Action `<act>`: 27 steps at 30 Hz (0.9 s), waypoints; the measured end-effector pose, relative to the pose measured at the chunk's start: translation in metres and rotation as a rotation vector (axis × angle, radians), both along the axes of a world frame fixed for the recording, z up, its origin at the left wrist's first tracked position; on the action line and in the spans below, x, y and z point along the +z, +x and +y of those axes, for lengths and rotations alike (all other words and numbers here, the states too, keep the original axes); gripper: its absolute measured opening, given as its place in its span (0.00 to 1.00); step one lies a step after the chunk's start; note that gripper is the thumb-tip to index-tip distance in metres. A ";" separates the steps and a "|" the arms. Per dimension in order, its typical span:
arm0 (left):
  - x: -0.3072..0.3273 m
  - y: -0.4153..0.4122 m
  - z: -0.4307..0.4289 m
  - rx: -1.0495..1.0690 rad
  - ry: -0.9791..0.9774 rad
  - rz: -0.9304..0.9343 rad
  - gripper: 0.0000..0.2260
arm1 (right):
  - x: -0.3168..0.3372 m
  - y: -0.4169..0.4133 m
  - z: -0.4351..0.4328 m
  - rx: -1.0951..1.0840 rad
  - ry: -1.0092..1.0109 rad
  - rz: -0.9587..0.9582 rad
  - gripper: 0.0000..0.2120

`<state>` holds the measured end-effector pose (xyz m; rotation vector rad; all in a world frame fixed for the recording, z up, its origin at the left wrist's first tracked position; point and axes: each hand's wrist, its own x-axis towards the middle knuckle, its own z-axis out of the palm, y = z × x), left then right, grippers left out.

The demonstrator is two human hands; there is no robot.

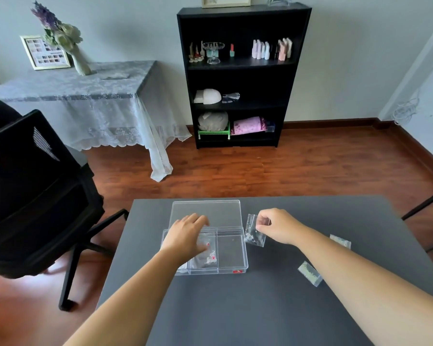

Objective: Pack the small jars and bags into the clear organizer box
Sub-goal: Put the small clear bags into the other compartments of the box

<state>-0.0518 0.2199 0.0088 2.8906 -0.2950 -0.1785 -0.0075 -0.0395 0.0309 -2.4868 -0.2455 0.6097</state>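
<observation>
The clear organizer box (233, 248) sits open on the grey surface (260, 308), long axis left-right — lid back. Left hand (185, 236), fingers spread, covers a bag (206, 253); right hand (278, 226) fingers pinch an upright bag (254, 233) just beside the box.

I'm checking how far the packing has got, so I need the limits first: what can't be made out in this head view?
- Left part of the clear organizer box: covered by the left hand.
- Contents of the bag in the right hand's grip: too small.
- The two loose bags: blurred.
- Jars: none visible.
</observation>
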 end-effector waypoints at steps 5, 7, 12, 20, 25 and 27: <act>-0.004 0.000 0.016 -0.063 0.181 -0.047 0.17 | 0.004 0.006 0.008 -0.032 0.011 0.007 0.07; -0.009 0.002 0.020 -0.094 0.264 0.042 0.20 | 0.007 0.010 0.012 -0.049 0.021 0.003 0.06; -0.016 0.008 0.013 -0.097 0.307 0.171 0.25 | 0.010 0.013 0.017 -0.070 0.053 0.001 0.07; -0.015 0.009 0.002 -0.112 0.284 0.189 0.22 | 0.002 0.012 0.034 -0.062 0.073 0.036 0.07; -0.002 -0.002 0.026 -0.037 0.037 0.055 0.08 | 0.009 0.016 0.062 -0.041 0.122 0.012 0.07; 0.000 -0.006 0.039 0.009 0.000 0.009 0.11 | 0.012 0.016 0.075 -0.012 0.150 0.011 0.06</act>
